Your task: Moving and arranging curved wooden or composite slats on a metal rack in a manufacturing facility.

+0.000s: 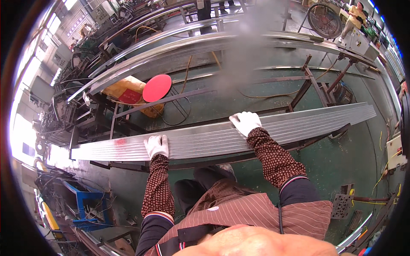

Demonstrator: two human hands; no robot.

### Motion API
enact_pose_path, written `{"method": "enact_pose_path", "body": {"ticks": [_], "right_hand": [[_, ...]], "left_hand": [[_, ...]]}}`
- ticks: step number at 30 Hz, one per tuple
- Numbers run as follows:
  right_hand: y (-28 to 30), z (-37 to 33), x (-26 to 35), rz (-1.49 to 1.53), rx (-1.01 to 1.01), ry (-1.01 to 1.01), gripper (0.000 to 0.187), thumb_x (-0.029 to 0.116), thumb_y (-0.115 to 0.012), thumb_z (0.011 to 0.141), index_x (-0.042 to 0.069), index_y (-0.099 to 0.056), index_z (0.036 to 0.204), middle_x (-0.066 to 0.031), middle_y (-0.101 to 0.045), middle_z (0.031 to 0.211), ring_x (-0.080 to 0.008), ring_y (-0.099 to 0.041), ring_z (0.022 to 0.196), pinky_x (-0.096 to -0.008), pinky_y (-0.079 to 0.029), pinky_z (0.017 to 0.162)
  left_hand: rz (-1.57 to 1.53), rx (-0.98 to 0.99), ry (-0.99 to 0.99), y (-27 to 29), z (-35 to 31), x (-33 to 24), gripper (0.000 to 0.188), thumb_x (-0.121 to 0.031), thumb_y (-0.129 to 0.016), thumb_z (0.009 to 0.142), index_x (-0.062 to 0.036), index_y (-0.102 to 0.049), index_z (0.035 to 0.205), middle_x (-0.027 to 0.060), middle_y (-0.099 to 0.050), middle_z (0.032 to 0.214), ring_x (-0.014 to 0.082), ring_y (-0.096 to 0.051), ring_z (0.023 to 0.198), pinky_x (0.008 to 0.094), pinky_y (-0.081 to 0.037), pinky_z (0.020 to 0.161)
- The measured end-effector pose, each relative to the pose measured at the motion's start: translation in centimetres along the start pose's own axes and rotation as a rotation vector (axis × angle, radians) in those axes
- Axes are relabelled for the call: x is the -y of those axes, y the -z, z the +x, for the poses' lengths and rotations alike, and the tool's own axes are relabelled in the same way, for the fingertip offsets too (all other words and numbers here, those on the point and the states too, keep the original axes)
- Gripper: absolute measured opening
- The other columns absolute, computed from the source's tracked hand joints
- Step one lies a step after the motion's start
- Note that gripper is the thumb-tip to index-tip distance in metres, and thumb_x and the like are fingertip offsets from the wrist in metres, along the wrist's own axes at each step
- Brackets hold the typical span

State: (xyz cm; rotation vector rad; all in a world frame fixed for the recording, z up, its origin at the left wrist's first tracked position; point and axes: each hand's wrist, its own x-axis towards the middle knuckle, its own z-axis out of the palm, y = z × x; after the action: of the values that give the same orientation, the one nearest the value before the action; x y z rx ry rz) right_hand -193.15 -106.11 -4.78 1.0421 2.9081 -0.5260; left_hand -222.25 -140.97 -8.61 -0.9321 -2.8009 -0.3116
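Note:
A row of long, silvery metal profiles (200, 138) lies side by side across a dark frame in front of me. My left hand (157, 146), in a white glove, rests on the left half of the row with its fingers apart. Further right, my right hand (246, 123), gloved the same way, has its fingers bent over the far edge of the profiles. Its fingertips are partly hidden. A reddish smear (121, 142) marks the metal left of my left hand.
Behind the row stand a round red stool (157, 88) and a yellow sack (124, 90). More long profiles (171, 52) lie on a rack beyond. A blue metal frame (81, 202) is at lower left. Another person (355, 19) is at the far right, near a large wheel (324, 20).

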Motion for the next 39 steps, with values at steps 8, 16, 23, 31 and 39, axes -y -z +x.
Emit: {"method": "enact_pose_path", "body": {"ticks": [8,16,23,31,39], "right_hand": [[-0.16,0.07,-0.15,-0.014,-0.004,-0.004,0.056,0.061,-0.047,0.114,0.022,-0.085,0.124,-0.0095,-0.085,0.113,-0.0304,-0.080,0.110,-0.0480,-0.060,0.099],[0.13,0.07,0.10,-0.012,0.031,-0.013,0.055,0.060,-0.046,0.114,0.022,-0.085,0.124,-0.0098,-0.085,0.113,-0.0309,-0.080,0.110,-0.0480,-0.059,0.100],[0.20,-0.05,0.12,-0.014,0.013,-0.015,0.056,0.059,-0.046,0.114,0.020,-0.085,0.124,-0.0108,-0.085,0.113,-0.0313,-0.080,0.110,-0.0482,-0.059,0.100],[0.62,-0.04,0.49,-0.013,0.040,-0.020,0.056,0.060,-0.046,0.114,0.020,-0.085,0.125,-0.0114,-0.084,0.118,-0.0318,-0.078,0.114,-0.0486,-0.058,0.102],[0.14,-0.09,0.24,-0.027,0.014,-0.022,0.056,0.059,-0.046,0.114,0.021,-0.085,0.126,-0.0112,-0.084,0.119,-0.0317,-0.078,0.115,-0.0485,-0.057,0.104]], "left_hand": [[0.005,-0.017,-0.009,-0.02,0.05,-0.13,0.039,-0.045,-0.062,0.110,-0.0121,-0.083,0.113,0.0084,-0.079,0.123,0.0289,-0.063,0.136,0.0611,-0.031,0.130],[-0.020,-0.019,-0.012,0.28,-0.07,-0.22,0.039,-0.044,-0.063,0.109,-0.0112,-0.083,0.112,0.0082,-0.079,0.122,0.0285,-0.064,0.134,0.0612,-0.029,0.130],[-0.019,-0.035,-0.011,0.05,-0.12,-0.23,0.038,-0.044,-0.063,0.109,-0.0118,-0.083,0.113,0.0076,-0.079,0.122,0.0282,-0.064,0.135,0.0615,-0.029,0.131],[-0.010,-0.028,-0.016,0.10,0.03,0.11,0.037,-0.043,-0.065,0.109,-0.0118,-0.084,0.113,0.0077,-0.079,0.122,0.0278,-0.064,0.135,0.0606,-0.030,0.131],[0.014,0.017,0.010,0.63,0.04,-0.48,0.042,-0.047,-0.061,0.111,-0.0115,-0.083,0.117,0.0080,-0.079,0.125,0.0286,-0.063,0.137,0.0606,-0.029,0.132]]}}
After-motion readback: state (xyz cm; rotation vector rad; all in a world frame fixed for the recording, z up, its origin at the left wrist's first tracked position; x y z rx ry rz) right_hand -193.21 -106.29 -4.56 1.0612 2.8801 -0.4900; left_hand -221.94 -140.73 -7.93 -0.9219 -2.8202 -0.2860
